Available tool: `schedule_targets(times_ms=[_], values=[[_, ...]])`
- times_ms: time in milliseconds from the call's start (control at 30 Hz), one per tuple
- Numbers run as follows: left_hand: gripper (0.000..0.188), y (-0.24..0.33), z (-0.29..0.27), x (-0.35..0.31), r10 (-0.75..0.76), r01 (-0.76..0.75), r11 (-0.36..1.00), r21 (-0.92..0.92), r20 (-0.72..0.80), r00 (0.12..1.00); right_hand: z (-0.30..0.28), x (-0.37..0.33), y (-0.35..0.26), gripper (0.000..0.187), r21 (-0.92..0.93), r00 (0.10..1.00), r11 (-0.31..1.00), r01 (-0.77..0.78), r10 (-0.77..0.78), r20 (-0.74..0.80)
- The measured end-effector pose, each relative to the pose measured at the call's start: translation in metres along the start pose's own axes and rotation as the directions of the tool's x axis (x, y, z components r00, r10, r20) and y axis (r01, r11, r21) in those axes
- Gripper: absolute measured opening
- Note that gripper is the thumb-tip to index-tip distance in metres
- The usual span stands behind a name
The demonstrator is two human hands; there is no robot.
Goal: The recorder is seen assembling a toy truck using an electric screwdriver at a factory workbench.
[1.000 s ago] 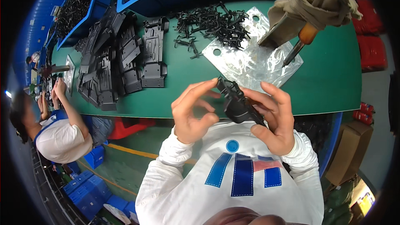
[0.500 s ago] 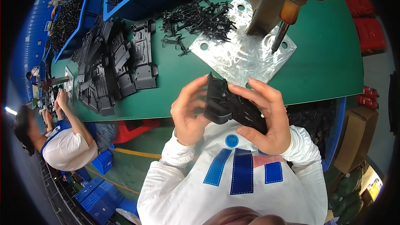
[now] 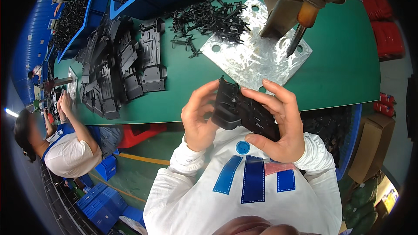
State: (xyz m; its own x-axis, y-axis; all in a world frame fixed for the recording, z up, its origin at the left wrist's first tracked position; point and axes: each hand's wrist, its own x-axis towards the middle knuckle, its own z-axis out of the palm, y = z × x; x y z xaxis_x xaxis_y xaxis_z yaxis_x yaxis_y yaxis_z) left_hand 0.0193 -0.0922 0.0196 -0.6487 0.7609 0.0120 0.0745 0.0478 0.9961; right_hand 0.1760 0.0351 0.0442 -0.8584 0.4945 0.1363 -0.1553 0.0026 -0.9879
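Observation:
Between my two hands is a black molded plastic part (image 3: 246, 112), held tilted in front of my chest just off the table's near edge. My left hand (image 3: 201, 115) grips its left end, with the fingers behind and the thumb at the lower side. My right hand (image 3: 285, 122) wraps round its right end, fingers along the top and thumb underneath. Beyond the hands a shiny metal plate (image 3: 257, 67) with corner holes lies on the green table (image 3: 339, 69). A pile of small black clips (image 3: 211, 19) spreads at the plate's upper left.
Several similar black parts (image 3: 150, 56) lie stacked on the left. Blue bins (image 3: 143, 6) of small black pieces stand at the back. A cloth-wrapped post (image 3: 278, 17) and an orange-handled pointed tool (image 3: 300, 28) rise over the plate. A co-worker (image 3: 69, 152) sits at left.
The view has shifted slightly. Both hands keep nearly the same hold on the black part, which stays in almost the same place and tilt.

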Motion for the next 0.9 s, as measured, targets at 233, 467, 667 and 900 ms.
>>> schedule_targets(times_ms=[233,467,667,900], values=[[0.056,-0.018,0.001,-0.012,-0.048,0.064,0.991,-0.118,0.14,0.989,0.002,0.006,0.004,0.091,-0.038,1.0,0.999,0.0,-0.001,-0.026],[0.089,-0.031,0.017,-0.038,-0.012,0.081,0.96,-0.267,0.249,0.968,0.019,0.021,0.015,0.089,-0.031,0.999,0.999,0.005,-0.006,-0.033],[0.059,-0.006,-0.01,-0.029,-0.161,0.147,0.945,-0.293,-0.024,0.987,0.026,0.034,0.012,0.088,0.124,0.976,0.988,0.097,-0.119,0.182],[0.045,0.053,-0.216,0.063,0.505,-0.104,0.731,0.674,-0.431,0.748,-0.058,-0.037,0.011,0.065,0.253,0.733,0.827,-0.503,0.252,0.632]])
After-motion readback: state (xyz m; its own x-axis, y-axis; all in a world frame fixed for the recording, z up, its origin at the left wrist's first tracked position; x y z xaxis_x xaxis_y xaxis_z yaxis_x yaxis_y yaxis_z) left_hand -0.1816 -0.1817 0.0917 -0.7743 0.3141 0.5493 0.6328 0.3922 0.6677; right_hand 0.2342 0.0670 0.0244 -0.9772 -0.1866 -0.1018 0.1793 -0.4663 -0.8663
